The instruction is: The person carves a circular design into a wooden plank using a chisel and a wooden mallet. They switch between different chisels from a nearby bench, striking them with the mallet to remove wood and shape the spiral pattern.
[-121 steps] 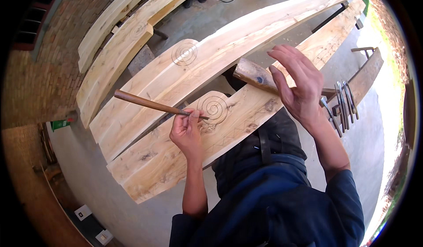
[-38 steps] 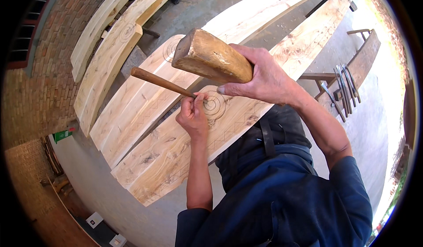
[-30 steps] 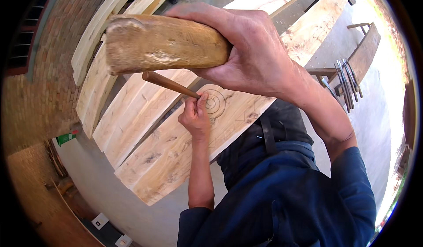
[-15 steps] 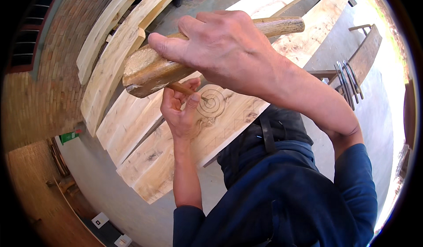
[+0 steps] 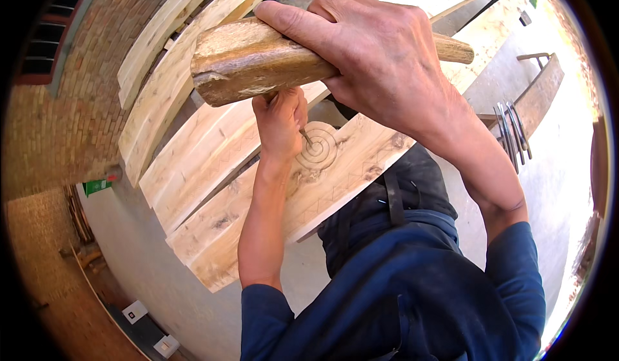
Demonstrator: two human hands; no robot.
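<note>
My right hand (image 5: 393, 64) is wrapped round a wooden mallet (image 5: 258, 61), its worn block raised above my left hand. Closed in a fist, my left hand (image 5: 282, 124) grips a chisel (image 5: 305, 135). The chisel's metal tip meets concentric rings (image 5: 320, 153) carved in a pale timber board (image 5: 271, 222). Zigzag lines are marked along the board beside the rings. The mallet's head covers the top of the chisel's handle, so I cannot tell whether they touch.
Another timber (image 5: 187, 161) lies alongside, with a narrow gap between. Curved beams (image 5: 161, 97) stand at the far left, near a brick wall (image 5: 97, 71). At the right, several chisels (image 5: 509, 132) rest on a wooden bench (image 5: 541, 93).
My left hand has closed more fully round the chisel, which now stands steeper. My right hand and the mallet have shifted slightly right and up in the view.
</note>
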